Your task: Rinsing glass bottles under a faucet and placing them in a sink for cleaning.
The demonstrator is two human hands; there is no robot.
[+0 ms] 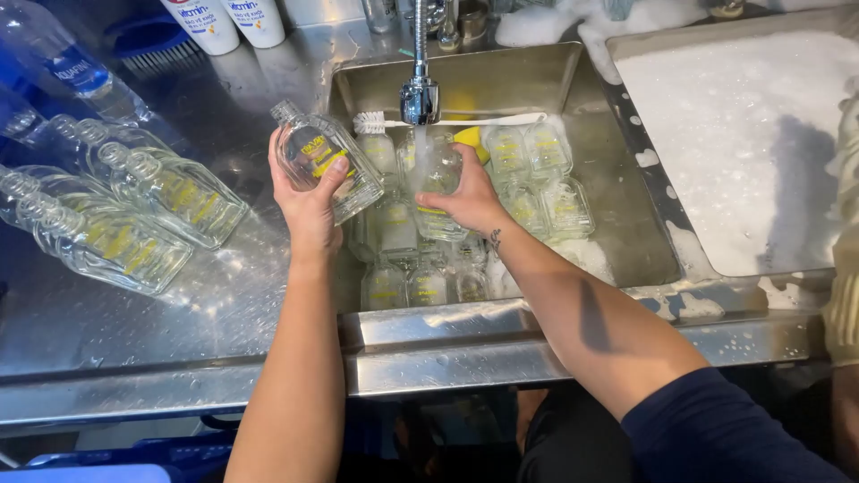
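My left hand (309, 204) holds a clear glass bottle (324, 166) with a yellow label, tilted, above the left rim of the steel sink (626, 224). My right hand (467, 199) grips a second clear bottle (437, 179) inside the sink, right under the tap (420, 94), where water runs onto it. Several more of the same bottles (528, 179) lie in the sink around and below my right hand. A bottle brush (447, 121) lies across the back of the sink, by a yellow sponge (469, 139).
Several rinsed bottles (134, 215) lie on their sides on the wet steel counter at left. Two white tubes (233, 20) and a plastic water bottle (67, 58) stand at the back left. A second basin full of foam (743, 134) sits at right.
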